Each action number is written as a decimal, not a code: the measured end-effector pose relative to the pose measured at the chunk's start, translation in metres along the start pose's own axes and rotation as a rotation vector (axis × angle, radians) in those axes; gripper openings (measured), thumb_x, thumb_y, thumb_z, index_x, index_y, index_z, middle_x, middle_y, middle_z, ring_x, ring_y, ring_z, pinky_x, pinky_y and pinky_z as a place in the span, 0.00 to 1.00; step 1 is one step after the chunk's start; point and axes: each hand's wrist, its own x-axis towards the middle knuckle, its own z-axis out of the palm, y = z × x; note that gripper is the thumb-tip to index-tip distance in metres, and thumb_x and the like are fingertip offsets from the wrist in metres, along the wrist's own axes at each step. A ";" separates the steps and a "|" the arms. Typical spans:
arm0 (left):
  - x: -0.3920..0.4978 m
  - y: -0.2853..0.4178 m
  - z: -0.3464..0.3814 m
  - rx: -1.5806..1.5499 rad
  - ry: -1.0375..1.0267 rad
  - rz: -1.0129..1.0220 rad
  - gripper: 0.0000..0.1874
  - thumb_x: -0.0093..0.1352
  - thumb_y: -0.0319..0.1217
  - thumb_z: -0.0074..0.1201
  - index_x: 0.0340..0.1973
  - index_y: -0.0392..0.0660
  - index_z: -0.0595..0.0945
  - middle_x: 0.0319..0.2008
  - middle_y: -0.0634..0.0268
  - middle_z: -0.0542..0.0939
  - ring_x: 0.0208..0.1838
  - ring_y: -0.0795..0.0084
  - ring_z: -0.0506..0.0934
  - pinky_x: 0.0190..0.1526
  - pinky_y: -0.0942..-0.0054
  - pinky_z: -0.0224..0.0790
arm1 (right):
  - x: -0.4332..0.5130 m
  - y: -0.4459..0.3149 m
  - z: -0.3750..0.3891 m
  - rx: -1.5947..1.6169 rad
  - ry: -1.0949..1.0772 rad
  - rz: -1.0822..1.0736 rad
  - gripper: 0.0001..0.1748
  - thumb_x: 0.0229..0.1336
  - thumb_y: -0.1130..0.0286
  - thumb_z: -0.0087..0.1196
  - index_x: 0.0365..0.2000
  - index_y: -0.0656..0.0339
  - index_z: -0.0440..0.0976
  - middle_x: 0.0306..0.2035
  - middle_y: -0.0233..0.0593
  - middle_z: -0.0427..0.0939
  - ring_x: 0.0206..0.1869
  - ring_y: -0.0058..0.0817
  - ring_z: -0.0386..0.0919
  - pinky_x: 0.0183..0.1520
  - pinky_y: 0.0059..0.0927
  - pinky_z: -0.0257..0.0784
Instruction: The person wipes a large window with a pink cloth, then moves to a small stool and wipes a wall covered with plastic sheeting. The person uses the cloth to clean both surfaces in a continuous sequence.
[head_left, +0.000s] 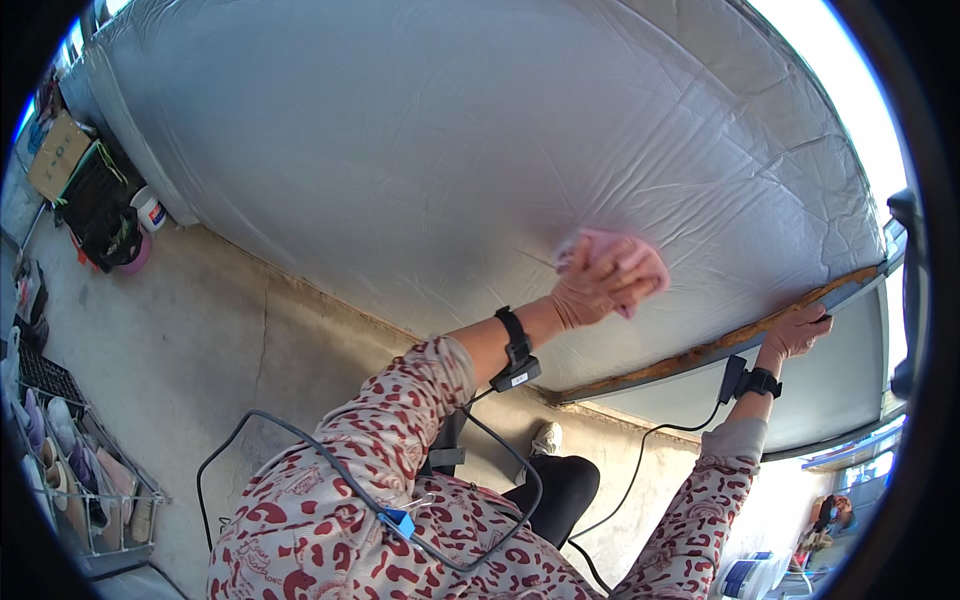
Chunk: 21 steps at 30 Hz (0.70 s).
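Observation:
My left hand (592, 289) presses a pink cloth (649, 266) flat against a wall covered in silvery plastic or foil sheeting (337, 135). The fingers are spread over the cloth, which bunches out around them and looks slightly blurred. To the right, my right hand (796, 330) grips the metal edge of a door or frame (847, 296). Its fingertips curl around the far side and are partly hidden. A ragged strip of brown foam (720, 345) runs along the joint between the sheeting and this edge. Each wrist wears a black strap with a small cabled device.
Black cables (255, 416) loop across my body and right side. A wire shoe rack (112, 495) stands at left on the concrete floor (187, 315). A cardboard box (60, 154), white bucket (148, 208) and pink tub (137, 253) sit upper left. Another white bucket (750, 574) is lower right.

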 end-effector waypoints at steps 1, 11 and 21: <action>-0.005 0.006 0.002 0.000 -0.033 0.149 0.22 0.66 0.49 0.44 0.58 0.74 0.69 0.64 0.73 0.62 0.67 0.63 0.59 0.63 0.40 0.42 | 0.000 0.000 0.000 0.007 -0.007 0.004 0.28 0.66 0.46 0.34 0.53 0.59 0.60 0.39 0.54 0.77 0.39 0.55 0.76 0.38 0.51 0.71; -0.114 -0.193 -0.091 0.215 -0.117 -0.234 0.34 0.59 0.41 0.58 0.60 0.61 0.64 0.67 0.60 0.55 0.66 0.56 0.59 0.62 0.37 0.43 | 0.011 0.012 0.008 -0.053 -0.003 -0.026 0.30 0.66 0.44 0.33 0.53 0.60 0.59 0.40 0.55 0.76 0.39 0.58 0.76 0.38 0.55 0.72; -0.164 -0.264 -0.082 -0.222 0.931 -1.764 0.15 0.65 0.39 0.44 0.35 0.37 0.66 0.23 0.57 0.74 0.21 0.62 0.76 0.23 0.65 0.71 | 0.013 0.010 0.009 -0.080 0.014 0.041 0.30 0.64 0.45 0.33 0.51 0.61 0.61 0.43 0.53 0.76 0.41 0.56 0.76 0.43 0.54 0.73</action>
